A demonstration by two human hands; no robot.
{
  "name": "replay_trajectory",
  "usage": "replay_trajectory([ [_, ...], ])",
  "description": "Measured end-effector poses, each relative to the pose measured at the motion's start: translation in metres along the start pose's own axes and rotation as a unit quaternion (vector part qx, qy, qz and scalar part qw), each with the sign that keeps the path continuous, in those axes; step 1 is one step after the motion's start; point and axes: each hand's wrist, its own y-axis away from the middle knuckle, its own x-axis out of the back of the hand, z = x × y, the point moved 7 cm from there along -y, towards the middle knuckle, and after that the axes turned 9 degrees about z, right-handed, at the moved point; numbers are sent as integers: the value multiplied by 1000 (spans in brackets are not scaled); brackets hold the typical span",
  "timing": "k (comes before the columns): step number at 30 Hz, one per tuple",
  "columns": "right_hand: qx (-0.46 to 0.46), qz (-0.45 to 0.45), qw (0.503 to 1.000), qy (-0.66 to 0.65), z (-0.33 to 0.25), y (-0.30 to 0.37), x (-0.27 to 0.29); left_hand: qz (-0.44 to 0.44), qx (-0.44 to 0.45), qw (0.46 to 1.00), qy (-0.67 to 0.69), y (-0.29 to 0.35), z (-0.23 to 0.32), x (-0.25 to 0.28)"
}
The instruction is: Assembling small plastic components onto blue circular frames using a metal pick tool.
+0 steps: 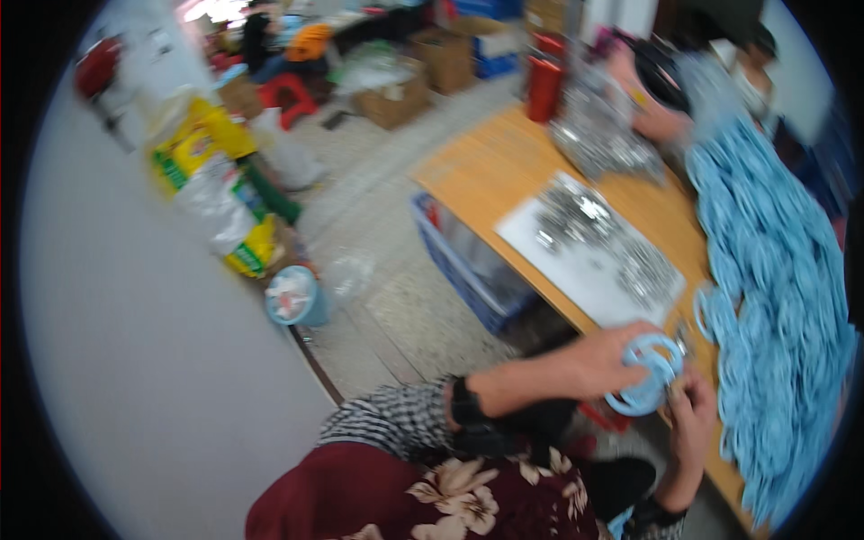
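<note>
My left hand is closed around a coiled light blue cord, its loops standing out past the fingers. Close by on the right, my right hand pinches at the edge of the coil. What lies between its fingertips is small and blurred; I cannot tell whether it is metal or part of the cord. Both hands are held at the near edge of the wooden table. Just beyond them lies a white board bearing two heaps of small shiny metal parts.
A large pile of light blue cord loops covers the table's right side. Farther back are a clear bag of metal parts and a red canister. Below the table sits a blue crate; a small bin stands by the wall.
</note>
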Motion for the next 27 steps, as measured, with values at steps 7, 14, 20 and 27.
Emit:
replay_trajectory([
  [7,66,48,997,-15,-14,-1,3,10,155,984,82,0,-23,-12],
  [14,53,80,995,10,-5,8,15,-16,196,970,140,-5,-33,-38],
  [20,117,53,984,127,-15,8,7,-34,206,969,129,-5,-41,-37],
  [27,46,80,995,-26,-2,11,23,96,164,958,215,-18,-33,-10],
])
